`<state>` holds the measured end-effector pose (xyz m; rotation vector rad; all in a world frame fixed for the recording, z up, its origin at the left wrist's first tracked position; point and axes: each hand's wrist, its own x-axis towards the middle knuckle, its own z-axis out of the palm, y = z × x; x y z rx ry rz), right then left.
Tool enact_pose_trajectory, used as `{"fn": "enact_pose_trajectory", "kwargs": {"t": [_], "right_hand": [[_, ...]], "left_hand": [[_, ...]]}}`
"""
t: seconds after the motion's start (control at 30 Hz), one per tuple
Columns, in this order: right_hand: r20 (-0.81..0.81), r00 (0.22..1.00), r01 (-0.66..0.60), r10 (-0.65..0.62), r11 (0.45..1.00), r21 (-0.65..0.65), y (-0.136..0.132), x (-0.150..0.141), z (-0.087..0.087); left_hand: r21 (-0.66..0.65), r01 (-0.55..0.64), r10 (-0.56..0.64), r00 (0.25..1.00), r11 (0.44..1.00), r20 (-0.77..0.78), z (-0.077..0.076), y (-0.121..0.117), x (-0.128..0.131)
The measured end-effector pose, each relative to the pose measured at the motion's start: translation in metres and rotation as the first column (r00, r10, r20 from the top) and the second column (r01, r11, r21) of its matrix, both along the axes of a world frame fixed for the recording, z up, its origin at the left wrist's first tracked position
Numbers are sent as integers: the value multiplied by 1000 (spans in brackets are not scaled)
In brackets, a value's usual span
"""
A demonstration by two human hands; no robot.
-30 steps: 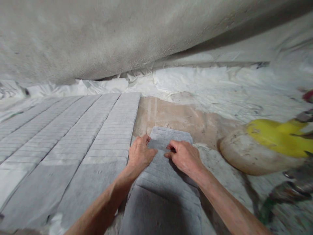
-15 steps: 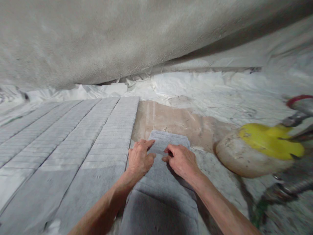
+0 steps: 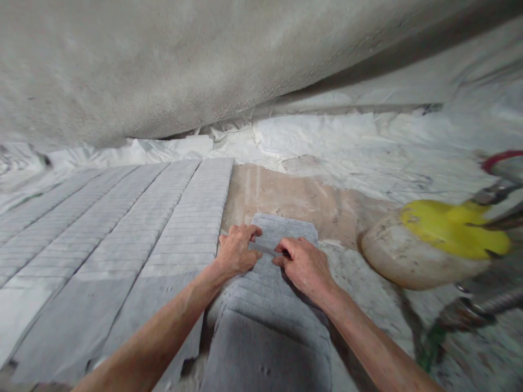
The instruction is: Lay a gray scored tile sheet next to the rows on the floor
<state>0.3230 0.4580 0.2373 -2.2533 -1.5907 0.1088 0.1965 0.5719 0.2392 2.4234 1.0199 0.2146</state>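
Bends both hands over a stack (image 3: pixel 272 340) of grey sheets at the lower centre of the frame. Holds the left hand (image 3: pixel 237 249) at the stack's left edge, just below mid-frame, with thumb and forefinger parted and pointing right over the upper sheets. Cannot tell whether gripping a sheet there or only touching one. Holds the right hand (image 3: pixel 305 267) over the stack's right side, a little right of centre, with thumb and forefinger bent close together near a sheet edge, as in a pinch. Cannot tell whether grasping that edge or merely resting against it. Stretches the left forearm (image 3: pixel 175 310) in from the lower left, the right forearm (image 3: pixel 371 340) from the lower right.

Has, across the left of the frame, rows (image 3: pixel 175 231) of like grey sheets, overlapped in narrow steps, slanting up to the right, with dark gaps between and broad plain sheets at the lower ends. Faces a bare brown patch (image 3: pixel 286 188) just beyond the stack, then crumpled white sheeting (image 3: pixel 314 139), with grey cloth (image 3: pixel 143 65) filling the upper frame. Has, well apart at right, a blurred yellow-and-white object (image 3: pixel 445 234), with a metal fitting (image 3: pixel 486 307) below and a red-rimmed piece (image 3: pixel 506 160) above.
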Motion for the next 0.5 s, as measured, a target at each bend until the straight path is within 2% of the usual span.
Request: {"fn": "enact_pose_trajectory", "kwargs": {"t": [0.17,0.3,0.5], "right_hand": [[-11,1000,-10,10,1000,14,0,0,3],[9,1000,-1,1,999,-34,-1,0,5],[87,996,19,-9,994,-110,0,-5,12]], "left_hand": [[46,6,-5,1000,999,-31,4,-1,4],[41,4,-1,998,999,-70,8,-1,5],[48,-118,124,977,992,-174,12,-2,-6]]}}
